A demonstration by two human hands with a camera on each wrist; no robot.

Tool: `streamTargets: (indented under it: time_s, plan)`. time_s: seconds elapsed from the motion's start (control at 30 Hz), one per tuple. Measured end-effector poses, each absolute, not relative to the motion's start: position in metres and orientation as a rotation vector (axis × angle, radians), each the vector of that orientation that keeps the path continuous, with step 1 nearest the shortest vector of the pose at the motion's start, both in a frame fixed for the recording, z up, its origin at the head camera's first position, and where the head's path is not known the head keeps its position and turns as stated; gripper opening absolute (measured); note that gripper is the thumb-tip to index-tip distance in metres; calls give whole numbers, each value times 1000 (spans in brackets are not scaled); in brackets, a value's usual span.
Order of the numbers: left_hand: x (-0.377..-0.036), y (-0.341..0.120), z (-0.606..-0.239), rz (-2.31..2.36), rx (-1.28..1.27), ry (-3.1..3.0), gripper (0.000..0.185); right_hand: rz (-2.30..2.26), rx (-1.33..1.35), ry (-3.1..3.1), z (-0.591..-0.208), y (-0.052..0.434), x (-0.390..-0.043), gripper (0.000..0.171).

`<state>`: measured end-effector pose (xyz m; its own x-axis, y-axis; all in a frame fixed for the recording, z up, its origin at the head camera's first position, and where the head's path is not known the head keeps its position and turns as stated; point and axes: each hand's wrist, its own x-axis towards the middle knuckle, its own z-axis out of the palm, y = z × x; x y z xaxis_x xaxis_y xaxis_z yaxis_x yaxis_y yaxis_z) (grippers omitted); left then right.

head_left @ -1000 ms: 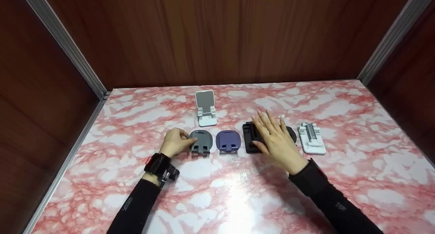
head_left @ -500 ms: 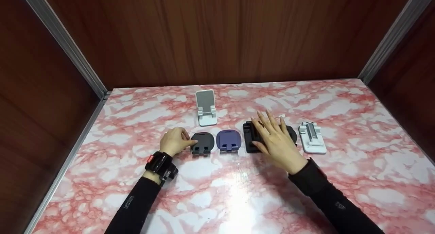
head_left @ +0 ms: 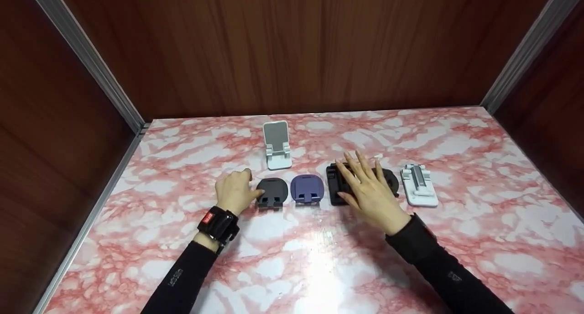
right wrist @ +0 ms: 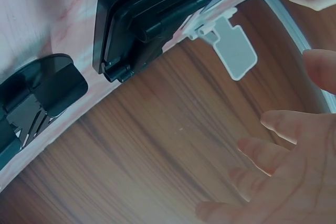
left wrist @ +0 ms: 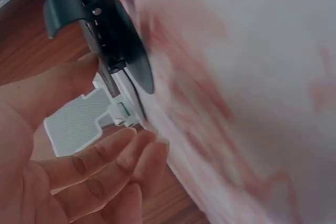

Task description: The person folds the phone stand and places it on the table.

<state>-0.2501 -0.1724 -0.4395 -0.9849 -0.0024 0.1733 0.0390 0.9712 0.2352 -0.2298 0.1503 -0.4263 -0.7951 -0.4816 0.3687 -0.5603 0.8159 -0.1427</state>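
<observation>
Hand L (head_left: 235, 191): sat left of purple stand (head_left: 307, 189), fingers loose and gripping nothing; thumb tip met the rim of dk-grey stand (head_left: 272, 191).
Dk-grey stand: lay folded flat, just left of purple stand, not touching it.
Hand R (head_left: 372, 188): was right of purple stand, fingers straight and spread, palm down on black stand (head_left: 336, 186), holding nothing.
Round black stand (head_left: 391, 179): was further right of purple stand, partly under hand R.
Step, my read: nudging folded stands into one row. Prob. best to push low at the rim w/ thumb, keep it slow, and leave a gap to purple stand.
Count, stands: 6 total. 1 dk-grey, 1 purple, 2 black, 2 white: flat white stand (head_left: 419, 185) far right of purple stand, upright white stand (head_left: 276, 145) behind it.
Count, hands: 2.
</observation>
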Motion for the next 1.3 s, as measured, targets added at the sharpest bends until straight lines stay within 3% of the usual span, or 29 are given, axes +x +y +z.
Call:
streamTargets:
  time_s: [0.5, 0.9, 1.3]
  plan:
    - [-259, -165, -410, -349, -73, -2827, 43, 357, 789, -2689, -426, 154, -230, 66]
    - [-292, -153, -399, -278, -66, -2789, 74, 368, 790, -2753, -426, 152, -229, 69]
    - [-323, -153, -407, -775, -55, -2768, 72, 353, 798, -2752, -428, 151, -231, 67]
